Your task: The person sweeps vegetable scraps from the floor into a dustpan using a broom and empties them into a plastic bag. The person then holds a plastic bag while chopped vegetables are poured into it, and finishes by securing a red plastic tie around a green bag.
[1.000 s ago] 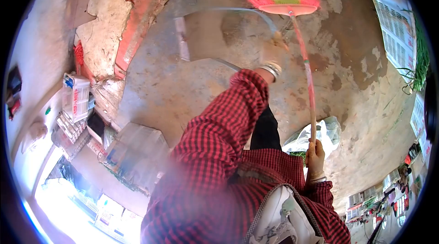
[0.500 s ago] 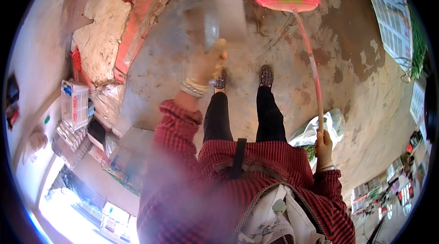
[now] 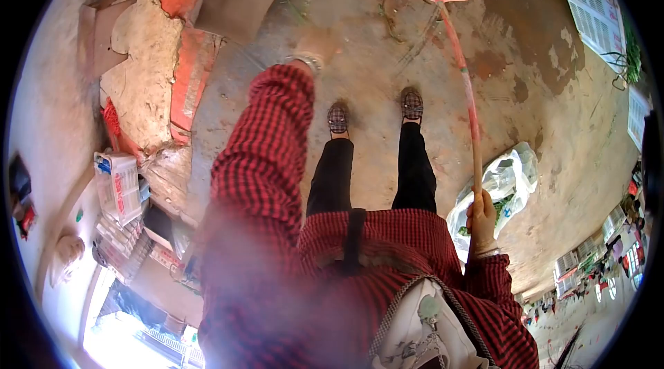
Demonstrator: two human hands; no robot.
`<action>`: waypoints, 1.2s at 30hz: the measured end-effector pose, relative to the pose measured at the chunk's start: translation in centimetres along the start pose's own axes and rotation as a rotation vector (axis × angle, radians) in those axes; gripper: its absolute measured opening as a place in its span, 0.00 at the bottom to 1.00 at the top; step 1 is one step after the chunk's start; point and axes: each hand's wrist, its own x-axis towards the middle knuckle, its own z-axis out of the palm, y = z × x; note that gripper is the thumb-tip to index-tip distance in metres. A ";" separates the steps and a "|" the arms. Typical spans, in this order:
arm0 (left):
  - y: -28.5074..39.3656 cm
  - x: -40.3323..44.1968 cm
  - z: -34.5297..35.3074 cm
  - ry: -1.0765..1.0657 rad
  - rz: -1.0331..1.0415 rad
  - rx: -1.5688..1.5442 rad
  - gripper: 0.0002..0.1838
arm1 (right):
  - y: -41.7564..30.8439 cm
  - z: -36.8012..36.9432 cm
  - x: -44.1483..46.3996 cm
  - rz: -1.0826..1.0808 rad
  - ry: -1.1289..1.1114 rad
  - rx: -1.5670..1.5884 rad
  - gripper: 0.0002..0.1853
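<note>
My right hand [image 3: 484,220] is wrapped round the wooden end of a broom [image 3: 465,71]. Its pink handle stretches forward to a head with pink and yellow-green bristles on the wet floor. My left hand [image 3: 316,45] is reached out ahead of my feet, smeared by motion, so its fingers cannot be made out. Forward and left of that hand, apart from it, is a flat brown piece of cardboard [image 3: 240,1] near the orange sheet; I cannot tell whether it is lying down or still moving.
Left of my feet lie a torn tan board [image 3: 147,47] and an orange sheet [image 3: 185,75]. A white crate [image 3: 119,189] stands behind them. A clear plastic bag [image 3: 512,175] with greens sits beside my right hand. White crates [image 3: 588,6] line the right side.
The cardboard has left my left hand and moved to the left, beside the orange sheet. My left arm has stretched forward. The broom stays in my right hand, its head slightly farther forward.
</note>
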 end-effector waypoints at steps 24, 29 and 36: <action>5.4 -25.1 -8.0 -0.301 -0.543 -0.870 0.26 | -12.4 15.1 7.6 -0.539 -0.053 -0.580 0.24; -1.8 -30.2 -9.0 -0.100 -0.794 -1.092 0.24 | -3.8 12.3 3.2 -0.599 -0.136 -0.616 0.27; -6.4 -28.2 -11.6 0.096 -0.788 -1.246 0.22 | 3.5 2.7 -10.0 -0.147 -0.186 -0.940 0.28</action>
